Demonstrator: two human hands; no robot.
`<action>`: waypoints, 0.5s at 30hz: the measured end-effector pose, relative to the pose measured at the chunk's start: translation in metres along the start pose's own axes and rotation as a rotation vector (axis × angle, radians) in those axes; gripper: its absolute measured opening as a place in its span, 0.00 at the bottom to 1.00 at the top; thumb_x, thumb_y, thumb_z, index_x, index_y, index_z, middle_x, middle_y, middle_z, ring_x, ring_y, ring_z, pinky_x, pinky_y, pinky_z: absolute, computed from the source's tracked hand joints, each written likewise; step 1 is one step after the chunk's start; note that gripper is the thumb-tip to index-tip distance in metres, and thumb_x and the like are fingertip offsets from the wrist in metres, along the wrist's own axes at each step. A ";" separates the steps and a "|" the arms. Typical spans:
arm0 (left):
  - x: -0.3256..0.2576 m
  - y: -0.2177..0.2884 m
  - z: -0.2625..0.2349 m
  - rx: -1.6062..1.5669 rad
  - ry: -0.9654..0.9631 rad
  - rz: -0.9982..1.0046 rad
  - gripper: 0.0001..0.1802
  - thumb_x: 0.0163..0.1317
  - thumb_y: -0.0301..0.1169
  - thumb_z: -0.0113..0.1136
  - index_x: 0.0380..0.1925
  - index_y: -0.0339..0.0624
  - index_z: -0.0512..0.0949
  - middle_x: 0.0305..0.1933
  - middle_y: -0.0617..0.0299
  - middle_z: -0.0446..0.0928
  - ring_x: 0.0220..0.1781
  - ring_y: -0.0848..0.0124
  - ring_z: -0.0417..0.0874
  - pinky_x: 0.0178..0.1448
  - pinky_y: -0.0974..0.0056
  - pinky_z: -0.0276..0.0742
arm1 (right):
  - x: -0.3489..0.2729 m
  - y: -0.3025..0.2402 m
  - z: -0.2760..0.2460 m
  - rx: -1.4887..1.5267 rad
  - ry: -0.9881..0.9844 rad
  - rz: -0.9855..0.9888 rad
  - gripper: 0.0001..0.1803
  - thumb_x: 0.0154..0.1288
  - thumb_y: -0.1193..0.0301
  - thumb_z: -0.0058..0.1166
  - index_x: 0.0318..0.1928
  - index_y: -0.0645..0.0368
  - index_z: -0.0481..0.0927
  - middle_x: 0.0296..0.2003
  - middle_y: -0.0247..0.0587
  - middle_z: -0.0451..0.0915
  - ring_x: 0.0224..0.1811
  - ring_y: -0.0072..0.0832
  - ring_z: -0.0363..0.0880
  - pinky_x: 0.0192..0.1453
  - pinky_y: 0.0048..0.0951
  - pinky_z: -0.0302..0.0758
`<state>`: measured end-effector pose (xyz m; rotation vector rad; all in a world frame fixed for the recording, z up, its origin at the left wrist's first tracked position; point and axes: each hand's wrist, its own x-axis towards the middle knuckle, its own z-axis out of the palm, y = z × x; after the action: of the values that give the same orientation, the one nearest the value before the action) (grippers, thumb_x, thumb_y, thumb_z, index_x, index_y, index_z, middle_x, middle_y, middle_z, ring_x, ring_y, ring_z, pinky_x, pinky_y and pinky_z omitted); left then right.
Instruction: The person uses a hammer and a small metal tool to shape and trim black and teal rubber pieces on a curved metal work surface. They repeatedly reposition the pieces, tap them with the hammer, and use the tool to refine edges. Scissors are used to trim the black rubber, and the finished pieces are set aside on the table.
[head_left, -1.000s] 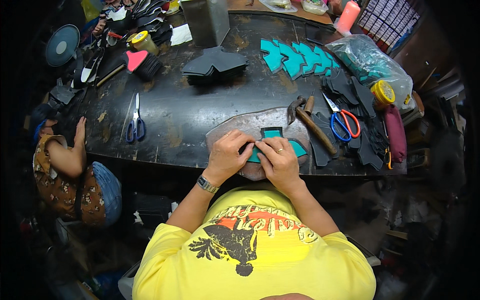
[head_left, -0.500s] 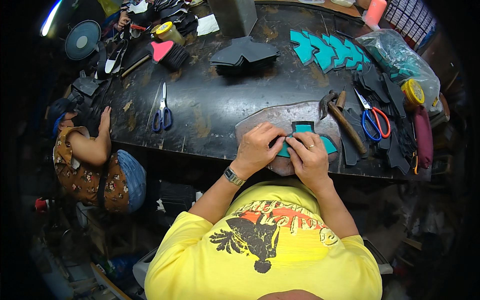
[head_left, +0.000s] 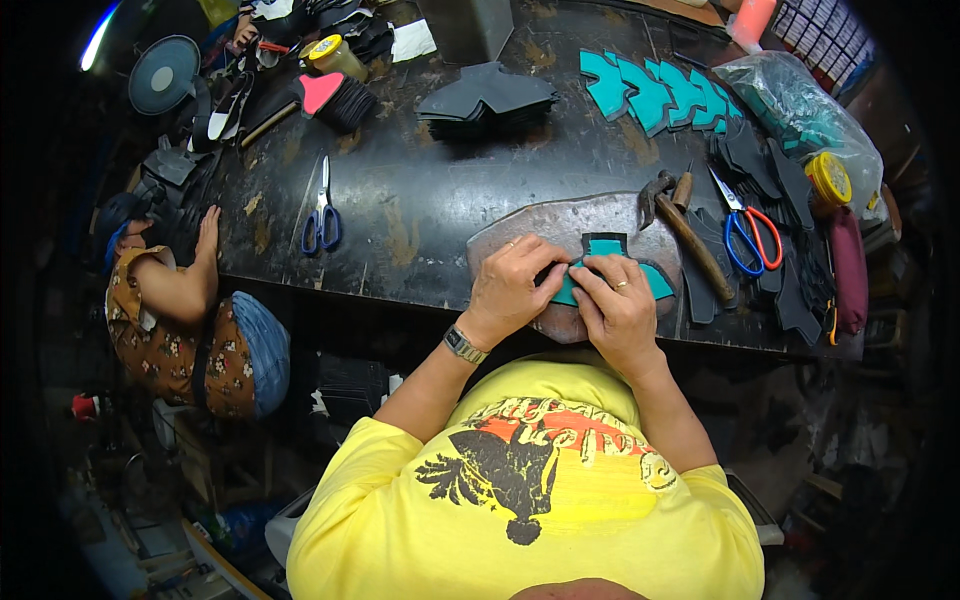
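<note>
A teal cut piece with a black border [head_left: 606,246] lies on a brown slab [head_left: 530,222] at the table's near edge. My left hand [head_left: 515,285] pinches the piece's left edge between thumb and fingers. Close beside it, my right hand [head_left: 617,300] has its fingertips closed on the same piece, covering its middle. The exact grip is partly hidden under the fingers. Just right of the slab's upper edge lies a hammer [head_left: 690,240] with a wooden handle, next to a short wooden-handled tool [head_left: 683,188].
Scissors with blue and red handles [head_left: 745,230] lie right, among dark cut pieces [head_left: 795,290]. Blue-handled scissors [head_left: 322,220] lie left. Farther back are a dark stack [head_left: 487,98] and several teal pieces [head_left: 655,95]. Another person [head_left: 190,310] sits at the left.
Both hands stay at the teal piece, with only slight finger movement. The whole view has shifted a little; nothing has been taken up or let go.
</note>
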<state>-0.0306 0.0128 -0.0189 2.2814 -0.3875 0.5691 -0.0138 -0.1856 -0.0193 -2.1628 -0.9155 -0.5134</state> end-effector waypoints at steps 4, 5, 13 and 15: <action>0.005 0.007 -0.003 -0.007 0.009 -0.006 0.05 0.62 0.27 0.69 0.39 0.42 0.86 0.38 0.57 0.84 0.41 0.56 0.86 0.47 0.56 0.82 | -0.002 0.002 -0.001 0.012 0.012 -0.019 0.14 0.61 0.74 0.68 0.49 0.60 0.87 0.49 0.44 0.85 0.54 0.47 0.82 0.60 0.48 0.77; 0.006 0.008 -0.005 -0.002 0.009 -0.007 0.06 0.62 0.26 0.69 0.39 0.42 0.86 0.38 0.57 0.85 0.41 0.56 0.87 0.47 0.57 0.82 | -0.002 0.002 -0.001 0.018 0.014 -0.015 0.14 0.61 0.74 0.68 0.48 0.60 0.87 0.49 0.44 0.85 0.54 0.47 0.82 0.60 0.48 0.77; -0.001 0.001 -0.011 -0.152 0.097 -0.098 0.12 0.60 0.25 0.73 0.45 0.42 0.87 0.42 0.56 0.84 0.42 0.62 0.86 0.48 0.60 0.82 | -0.002 0.001 -0.001 0.037 0.010 0.015 0.16 0.58 0.75 0.69 0.49 0.59 0.87 0.51 0.44 0.85 0.55 0.48 0.82 0.61 0.47 0.77; 0.007 0.019 -0.044 -0.164 0.235 -0.007 0.15 0.59 0.23 0.72 0.47 0.38 0.86 0.48 0.57 0.83 0.53 0.63 0.84 0.61 0.59 0.79 | -0.003 0.002 0.000 0.034 0.032 -0.003 0.16 0.58 0.75 0.69 0.49 0.57 0.86 0.51 0.43 0.85 0.56 0.46 0.82 0.61 0.47 0.77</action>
<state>-0.0451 0.0306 0.0238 2.0318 -0.2984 0.7645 -0.0143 -0.1885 -0.0224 -2.1173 -0.9036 -0.5289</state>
